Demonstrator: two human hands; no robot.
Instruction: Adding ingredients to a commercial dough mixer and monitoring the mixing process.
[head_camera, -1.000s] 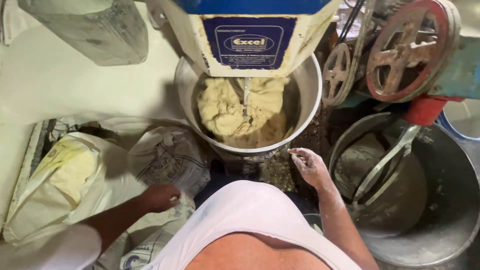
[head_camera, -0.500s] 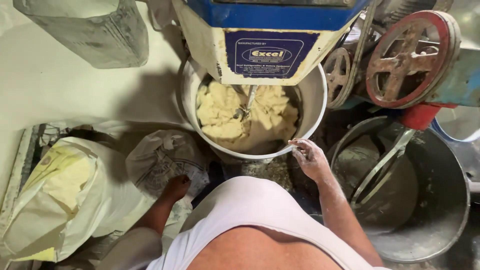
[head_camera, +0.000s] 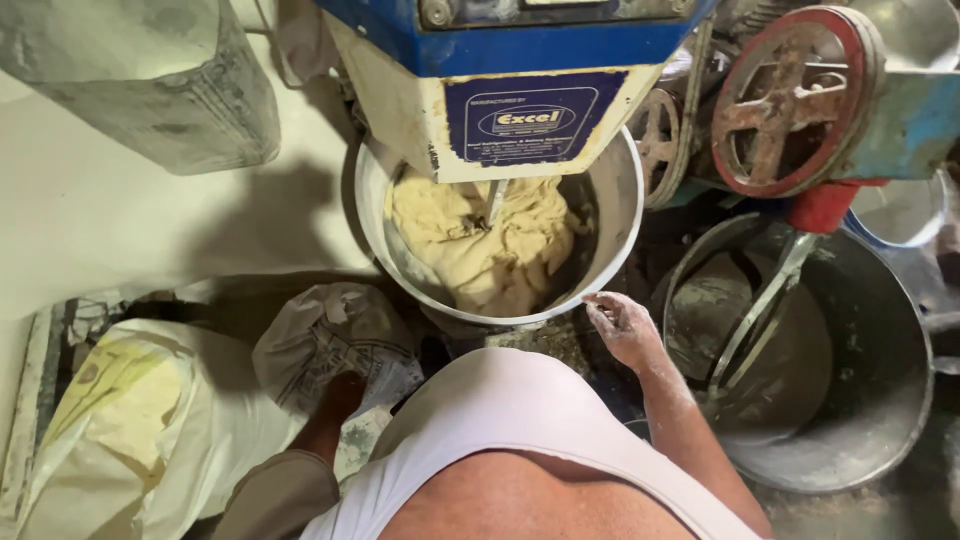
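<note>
A round metal mixing bowl (head_camera: 628, 215) sits under a blue and cream mixer head (head_camera: 520, 110), with a lump of pale dough (head_camera: 480, 240) and a hook inside. My right hand (head_camera: 622, 325), dusted with flour, rests open just outside the bowl's near rim. My left hand (head_camera: 345, 392) reaches down into the mouth of a crumpled white sack (head_camera: 325, 335); its fingers are hidden in the folds.
A large empty steel bowl (head_camera: 860, 400) with a beater arm stands at the right. A red flywheel (head_camera: 785, 100) and belt pulley are above it. Yellow and white sacks (head_camera: 120, 430) lie at the left. A grey container (head_camera: 150, 90) stands top left.
My left hand has moved from beside the sack into its mouth. The view has shifted closer to the bowl, and the dough has turned in the bowl. My right hand stays by the rim.
</note>
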